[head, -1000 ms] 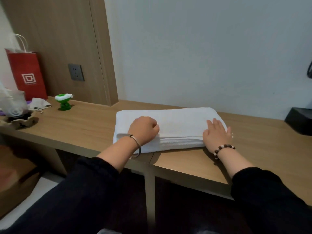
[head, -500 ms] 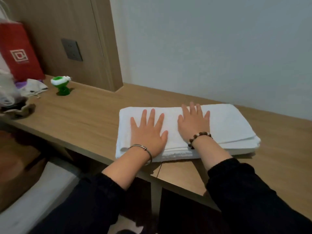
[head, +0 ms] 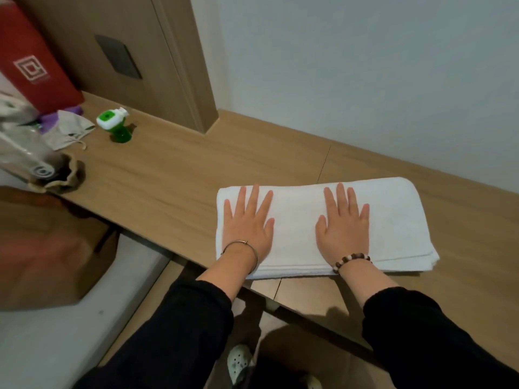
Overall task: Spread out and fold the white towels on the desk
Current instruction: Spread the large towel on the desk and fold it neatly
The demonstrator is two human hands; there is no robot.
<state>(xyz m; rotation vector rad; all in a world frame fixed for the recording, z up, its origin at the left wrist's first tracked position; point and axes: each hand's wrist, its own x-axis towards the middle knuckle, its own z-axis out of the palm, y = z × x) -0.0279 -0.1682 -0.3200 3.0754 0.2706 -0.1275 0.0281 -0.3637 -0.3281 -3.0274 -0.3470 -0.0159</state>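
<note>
The folded white towel (head: 393, 220) is lying on the desk (head: 168, 178), right of centre, with its near left corner just beside the desk's near edge. Both hands are resting flat on top of it, fingers straight and spread, gripping nothing. The left hand (head: 248, 223) is pressing the towel's left end and the right hand (head: 344, 224) is lying near its middle. At the near right corner the stacked layers are showing as thin edges.

At the far left a red paper bag (head: 33, 66) is standing against the wood panel. The frame is cutting off its top, so its contents are not showing. Nearer, a crumpled clear plastic bag (head: 25, 147) is sitting in a brown wavy-rimmed holder (head: 70, 175), and whatever is inside is too blurred to tell. A grey cloth pouch (head: 70, 127) and a green-and-white bottle (head: 113, 123) are sitting to the right of the red bag. Below the desk, a blurred brown box (head: 47, 248) is showing at left.
</note>
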